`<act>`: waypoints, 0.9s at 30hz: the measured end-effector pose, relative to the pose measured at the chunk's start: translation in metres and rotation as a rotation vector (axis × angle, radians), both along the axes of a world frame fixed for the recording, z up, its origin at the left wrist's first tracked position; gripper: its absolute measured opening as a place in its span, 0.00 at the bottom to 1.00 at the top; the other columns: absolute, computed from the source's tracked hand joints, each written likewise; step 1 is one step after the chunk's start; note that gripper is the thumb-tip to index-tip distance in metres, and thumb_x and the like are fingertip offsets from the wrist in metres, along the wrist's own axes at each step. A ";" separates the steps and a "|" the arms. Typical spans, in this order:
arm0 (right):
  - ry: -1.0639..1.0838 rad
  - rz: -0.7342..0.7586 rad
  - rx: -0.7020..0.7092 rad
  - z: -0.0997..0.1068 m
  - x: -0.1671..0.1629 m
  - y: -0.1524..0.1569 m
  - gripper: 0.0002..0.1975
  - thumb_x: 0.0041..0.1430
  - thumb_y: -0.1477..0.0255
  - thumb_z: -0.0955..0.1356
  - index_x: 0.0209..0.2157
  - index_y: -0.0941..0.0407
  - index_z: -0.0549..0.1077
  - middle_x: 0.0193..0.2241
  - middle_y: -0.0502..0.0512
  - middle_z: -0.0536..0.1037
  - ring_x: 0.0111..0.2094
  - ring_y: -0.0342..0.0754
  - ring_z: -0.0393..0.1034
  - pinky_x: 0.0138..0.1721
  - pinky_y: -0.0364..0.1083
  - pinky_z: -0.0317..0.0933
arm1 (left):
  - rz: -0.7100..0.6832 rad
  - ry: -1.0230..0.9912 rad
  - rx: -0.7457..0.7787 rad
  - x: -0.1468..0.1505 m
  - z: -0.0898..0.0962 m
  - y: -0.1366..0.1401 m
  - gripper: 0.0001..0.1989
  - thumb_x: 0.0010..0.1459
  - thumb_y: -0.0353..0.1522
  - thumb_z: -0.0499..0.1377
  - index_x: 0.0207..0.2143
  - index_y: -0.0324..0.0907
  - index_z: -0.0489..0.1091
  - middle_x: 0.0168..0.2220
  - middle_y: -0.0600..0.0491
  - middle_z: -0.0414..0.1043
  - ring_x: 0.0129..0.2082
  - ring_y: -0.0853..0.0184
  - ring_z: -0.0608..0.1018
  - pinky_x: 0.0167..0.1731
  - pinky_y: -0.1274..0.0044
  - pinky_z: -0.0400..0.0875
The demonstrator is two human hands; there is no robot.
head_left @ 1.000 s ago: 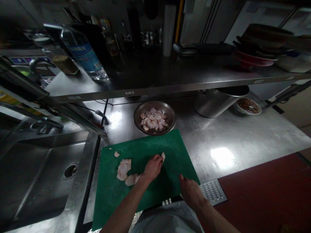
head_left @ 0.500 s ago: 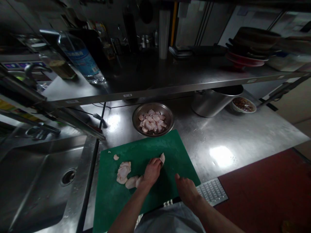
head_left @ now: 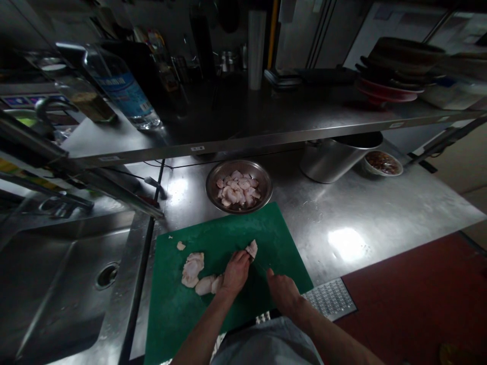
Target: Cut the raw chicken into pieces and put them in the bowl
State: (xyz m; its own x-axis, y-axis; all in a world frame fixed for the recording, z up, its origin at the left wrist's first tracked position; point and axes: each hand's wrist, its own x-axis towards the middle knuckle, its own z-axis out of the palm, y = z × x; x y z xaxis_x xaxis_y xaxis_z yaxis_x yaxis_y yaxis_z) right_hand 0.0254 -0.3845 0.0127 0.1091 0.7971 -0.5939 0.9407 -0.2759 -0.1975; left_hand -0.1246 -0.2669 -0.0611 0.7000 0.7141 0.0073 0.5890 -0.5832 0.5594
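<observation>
My left hand [head_left: 236, 271] has its fingers curled down on a piece of raw chicken [head_left: 251, 249], which sticks out past the fingertips. To its right, my right hand [head_left: 283, 290] is closed around the handle of a knife; the thin, dark blade [head_left: 261, 265] shows only faintly, pointing toward the chicken. Both hands are over a green cutting board [head_left: 175, 314]. Left of my left hand lie a larger flat piece of chicken [head_left: 193, 269], a paler piece [head_left: 205, 285] partly tucked by my wrist, and a small scrap [head_left: 180, 246].
Behind the board, a round metal bowl [head_left: 210, 195] holds cut chicken pieces. A tall steel pot [head_left: 327, 165] and a bowl of brown food [head_left: 382, 163] stand farther right. A sink [head_left: 57, 284] is at left. A steel shelf edge [head_left: 236, 142] crosses above the counter.
My right hand has moved a little left, closer to my left hand. The chicken tip beyond my left fingers has shifted slightly left and looks wider. The other pieces lie as before.
</observation>
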 end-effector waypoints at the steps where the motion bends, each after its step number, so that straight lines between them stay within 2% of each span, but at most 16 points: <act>1: 0.001 -0.002 0.003 -0.001 -0.002 0.006 0.14 0.65 0.77 0.62 0.51 0.61 0.65 0.37 0.70 0.82 0.43 0.58 0.81 0.40 0.48 0.73 | -0.003 -0.001 0.006 -0.001 -0.001 0.000 0.13 0.66 0.25 0.47 0.39 0.41 0.72 0.43 0.46 0.76 0.47 0.58 0.75 0.55 0.62 0.70; 4: -0.004 0.007 0.028 -0.003 0.006 0.020 0.16 0.64 0.82 0.60 0.53 0.61 0.64 0.38 0.69 0.82 0.44 0.57 0.81 0.40 0.48 0.72 | 0.031 -0.047 -0.001 -0.003 0.000 0.002 0.12 0.67 0.27 0.48 0.38 0.43 0.71 0.43 0.48 0.75 0.46 0.61 0.76 0.52 0.66 0.72; 6: -0.010 -0.025 0.038 -0.003 0.025 0.019 0.18 0.62 0.85 0.58 0.52 0.62 0.64 0.38 0.69 0.82 0.42 0.57 0.81 0.37 0.47 0.70 | 0.141 -0.049 0.005 0.001 0.006 0.002 0.08 0.66 0.31 0.52 0.41 0.44 0.71 0.44 0.48 0.74 0.46 0.61 0.76 0.51 0.67 0.73; 9: 0.041 -0.165 0.063 -0.005 0.065 0.002 0.15 0.65 0.83 0.56 0.51 0.62 0.64 0.38 0.68 0.82 0.40 0.56 0.81 0.32 0.45 0.65 | 0.233 0.155 0.006 0.021 0.020 -0.002 0.10 0.62 0.31 0.56 0.46 0.42 0.69 0.46 0.45 0.74 0.49 0.57 0.76 0.52 0.65 0.71; 11: 0.095 -0.263 0.078 -0.011 0.089 -0.014 0.12 0.69 0.80 0.54 0.49 0.61 0.63 0.37 0.67 0.82 0.39 0.55 0.81 0.30 0.44 0.60 | 0.187 0.324 -0.073 0.041 0.030 -0.006 0.13 0.60 0.26 0.55 0.48 0.39 0.69 0.48 0.40 0.74 0.49 0.54 0.77 0.50 0.65 0.71; 13: 0.115 -0.326 0.064 -0.020 0.107 -0.029 0.10 0.71 0.78 0.54 0.47 0.59 0.63 0.35 0.66 0.82 0.37 0.53 0.80 0.29 0.44 0.56 | 0.175 0.389 -0.182 0.060 0.039 -0.008 0.16 0.56 0.23 0.55 0.48 0.38 0.69 0.47 0.39 0.76 0.46 0.55 0.79 0.45 0.68 0.72; 15: 0.150 -0.341 0.051 -0.030 0.116 -0.041 0.09 0.71 0.77 0.53 0.45 0.58 0.62 0.33 0.64 0.82 0.35 0.51 0.80 0.28 0.44 0.54 | 0.216 0.364 -0.228 0.073 0.052 0.000 0.15 0.54 0.24 0.58 0.46 0.40 0.69 0.43 0.43 0.78 0.43 0.58 0.80 0.41 0.71 0.72; 17: 0.190 -0.328 0.052 -0.038 0.121 -0.049 0.10 0.72 0.76 0.52 0.44 0.56 0.61 0.31 0.61 0.82 0.32 0.50 0.79 0.27 0.44 0.52 | 0.297 0.239 -0.205 0.075 0.074 0.021 0.13 0.54 0.25 0.60 0.43 0.42 0.69 0.39 0.48 0.78 0.40 0.61 0.80 0.39 0.73 0.71; 19: 0.213 -0.298 0.060 -0.043 0.123 -0.051 0.11 0.72 0.75 0.52 0.44 0.56 0.61 0.31 0.61 0.82 0.31 0.49 0.79 0.27 0.44 0.52 | 0.374 0.045 -0.114 0.063 0.104 0.051 0.11 0.55 0.26 0.60 0.42 0.42 0.69 0.39 0.49 0.78 0.40 0.64 0.79 0.40 0.74 0.71; 21: 0.211 -0.270 0.060 -0.045 0.124 -0.050 0.11 0.72 0.75 0.52 0.45 0.57 0.62 0.32 0.62 0.82 0.32 0.50 0.79 0.27 0.44 0.53 | 0.379 -0.115 0.041 0.035 0.135 0.085 0.12 0.57 0.31 0.62 0.44 0.43 0.70 0.46 0.48 0.76 0.46 0.64 0.78 0.46 0.74 0.72; 22: 0.200 -0.257 0.057 -0.045 0.125 -0.047 0.11 0.72 0.75 0.53 0.45 0.58 0.63 0.32 0.63 0.82 0.33 0.50 0.79 0.28 0.45 0.53 | 0.412 -0.132 0.134 0.017 0.146 0.100 0.14 0.57 0.33 0.63 0.46 0.42 0.70 0.51 0.46 0.74 0.51 0.62 0.76 0.50 0.73 0.71; 23: 0.184 -0.244 0.052 -0.045 0.125 -0.044 0.11 0.71 0.75 0.54 0.46 0.58 0.64 0.33 0.64 0.82 0.33 0.51 0.80 0.28 0.45 0.54 | 0.473 -0.085 0.195 -0.004 0.153 0.110 0.14 0.58 0.33 0.61 0.47 0.42 0.70 0.52 0.45 0.74 0.53 0.61 0.75 0.53 0.71 0.70; 25: 0.151 -0.201 0.045 -0.046 0.125 -0.038 0.13 0.70 0.76 0.54 0.47 0.60 0.66 0.35 0.66 0.83 0.35 0.52 0.80 0.29 0.44 0.57 | 0.576 0.134 0.173 -0.044 0.151 0.118 0.13 0.61 0.32 0.57 0.48 0.42 0.71 0.48 0.45 0.76 0.49 0.59 0.77 0.52 0.68 0.70; 27: 0.141 -0.150 0.057 -0.046 0.122 -0.032 0.15 0.70 0.78 0.54 0.49 0.61 0.68 0.36 0.67 0.83 0.37 0.52 0.80 0.30 0.44 0.59 | 0.588 0.384 -0.024 -0.075 0.130 0.107 0.12 0.60 0.33 0.58 0.46 0.41 0.73 0.46 0.44 0.78 0.47 0.57 0.79 0.49 0.67 0.72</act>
